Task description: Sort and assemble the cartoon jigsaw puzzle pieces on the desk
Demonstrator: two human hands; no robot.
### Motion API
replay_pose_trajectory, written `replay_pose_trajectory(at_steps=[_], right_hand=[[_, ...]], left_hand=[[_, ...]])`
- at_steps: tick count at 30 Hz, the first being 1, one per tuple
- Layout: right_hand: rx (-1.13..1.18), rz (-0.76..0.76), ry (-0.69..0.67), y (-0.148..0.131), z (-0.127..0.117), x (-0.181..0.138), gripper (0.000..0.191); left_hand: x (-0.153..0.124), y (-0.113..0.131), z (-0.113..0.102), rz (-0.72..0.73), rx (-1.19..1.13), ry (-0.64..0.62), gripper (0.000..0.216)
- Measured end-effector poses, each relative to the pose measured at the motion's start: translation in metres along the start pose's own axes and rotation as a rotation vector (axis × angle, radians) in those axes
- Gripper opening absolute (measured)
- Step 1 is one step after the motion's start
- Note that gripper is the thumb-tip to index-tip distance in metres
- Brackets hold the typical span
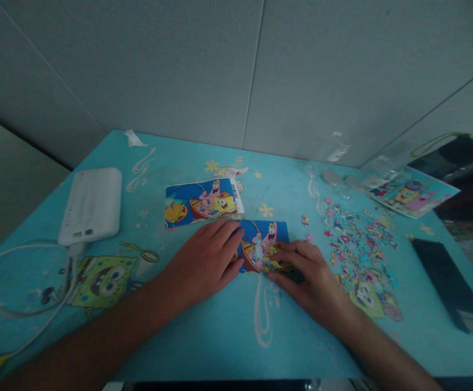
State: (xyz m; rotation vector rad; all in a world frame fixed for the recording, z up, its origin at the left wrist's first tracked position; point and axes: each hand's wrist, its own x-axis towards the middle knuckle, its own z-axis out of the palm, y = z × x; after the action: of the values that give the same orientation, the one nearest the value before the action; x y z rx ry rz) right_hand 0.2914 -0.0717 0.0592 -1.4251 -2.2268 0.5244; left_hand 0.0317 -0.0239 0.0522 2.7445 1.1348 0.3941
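A small jigsaw puzzle [253, 248] with a cartoon boat scene on blue lies flat between my hands. My left hand [212, 252] rests over its left part, fingers laid out flat and hiding that side. At the lower right corner, my right hand [303, 266] has its thumb and fingers bent around the puzzle's edge; whether a loose piece is between the fingertips is hidden. Just behind lies a printed picture card [201, 201] with the same scene. Many loose puzzle pieces [358, 239] are scattered to the right of my right hand.
A white power bank [92, 203] with a white cable [20, 312] is at the left. Clear bottles [338, 149] lie at the back right beside another picture card [415, 193]. A dark flat case [450, 282] lies near the right edge. A grey wall [179, 70] stands behind the table.
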Motion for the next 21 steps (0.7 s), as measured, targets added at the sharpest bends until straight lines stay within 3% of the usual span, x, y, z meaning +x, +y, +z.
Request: replay_pose_trajectory(at_steps=[13,21], right_hand=[[-0.003,-0.033,-0.046,-0.003,0.007,-0.001,0.027],[0.149,-0.112,-0.136,-0.015,-0.003,0.001,0.010]], left_hand=[[-0.003,0.000,0.002,0.028,0.047,0.043,0.047],[-0.003,-0.008,0.011,0.028,0.071,0.045,0.049]])
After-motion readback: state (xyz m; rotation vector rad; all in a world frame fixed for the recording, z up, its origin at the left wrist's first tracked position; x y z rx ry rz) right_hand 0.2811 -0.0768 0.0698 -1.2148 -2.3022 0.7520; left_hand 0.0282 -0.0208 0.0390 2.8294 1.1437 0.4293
